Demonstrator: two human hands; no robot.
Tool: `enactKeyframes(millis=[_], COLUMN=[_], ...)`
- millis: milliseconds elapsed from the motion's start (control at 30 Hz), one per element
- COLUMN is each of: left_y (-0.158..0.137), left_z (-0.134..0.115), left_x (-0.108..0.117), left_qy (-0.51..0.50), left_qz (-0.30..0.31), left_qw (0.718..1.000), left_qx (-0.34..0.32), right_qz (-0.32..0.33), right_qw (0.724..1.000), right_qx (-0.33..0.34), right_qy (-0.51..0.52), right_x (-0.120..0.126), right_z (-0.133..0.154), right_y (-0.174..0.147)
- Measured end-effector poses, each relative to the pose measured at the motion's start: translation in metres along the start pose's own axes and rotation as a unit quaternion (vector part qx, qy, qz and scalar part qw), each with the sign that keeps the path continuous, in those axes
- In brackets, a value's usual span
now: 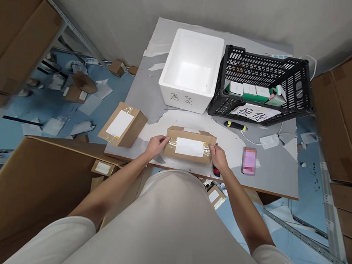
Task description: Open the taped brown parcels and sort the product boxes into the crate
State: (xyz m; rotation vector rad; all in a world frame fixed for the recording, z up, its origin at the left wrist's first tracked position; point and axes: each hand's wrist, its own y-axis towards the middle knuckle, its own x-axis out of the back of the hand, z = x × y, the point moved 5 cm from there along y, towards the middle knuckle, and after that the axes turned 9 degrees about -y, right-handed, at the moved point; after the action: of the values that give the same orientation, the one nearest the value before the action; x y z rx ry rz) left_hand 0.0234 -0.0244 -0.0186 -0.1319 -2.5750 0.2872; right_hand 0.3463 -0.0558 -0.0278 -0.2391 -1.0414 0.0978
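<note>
- A taped cardboard parcel (pixel 190 144) lies flat at the near edge of the table (pixel 279 172), just in front of the person. Its long axis runs left to right, and its white label faces up.
- The left hand (pixel 156 144) grips the parcel's left end, fingers curled over the top edge and thumb on the near side.
- The right hand (pixel 219 156) clasps the right end the same way, fingers bent around the corner; a red-and-black tool (pixel 216 170) lies on the table just beneath that hand.
- A pink phone (pixel 249 161) lies flat to the right of the right hand, a little apart from it.
- To the left a second labelled box (pixel 122 124) sits askew over the table's left edge.
- Farther back a yellow-and-black utility knife (pixel 235 125) lies before a black plastic crate (pixel 295 82) that holds small green-and-white cartons and a handwritten paper sign.
- Left of the crate, touching it, stands an open white foam box (pixel 170 80) with handwriting on its front.
</note>
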Motion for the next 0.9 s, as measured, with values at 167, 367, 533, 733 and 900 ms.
enactKeyframes(millis=[167,367,533,733,900], left_y=[0.018,0.016,0.003,-0.020,-0.034], left_z=[-0.005,-0.008,-0.005,-0.028,-0.030], left_x=[-0.005,-0.011,-0.014,-0.029,-0.058], left_qy=[0.040,0.050,0.020,0.092,0.118], left_qz=[-0.022,0.012,-0.030,-0.072,0.082], left_qw=[0.998,0.998,0.999,0.977,0.945], left_qx=[0.037,0.023,0.008,-0.181,-0.295], right_qz=[0.015,0.043,-0.005,0.037,0.007], right_qw=[0.999,0.993,0.984,0.968,0.990], right_qx=[-0.041,-0.071,-0.177,-0.241,-0.140], right_qy=[-0.020,0.087,-0.014,-0.060,0.012], right_x=[-0.002,-0.006,-0.028,-0.055,0.008], right_z=[0.012,-0.018,-0.070,-0.090,-0.062], right_y=[0.023,0.032,-0.004,-0.025,-0.009])
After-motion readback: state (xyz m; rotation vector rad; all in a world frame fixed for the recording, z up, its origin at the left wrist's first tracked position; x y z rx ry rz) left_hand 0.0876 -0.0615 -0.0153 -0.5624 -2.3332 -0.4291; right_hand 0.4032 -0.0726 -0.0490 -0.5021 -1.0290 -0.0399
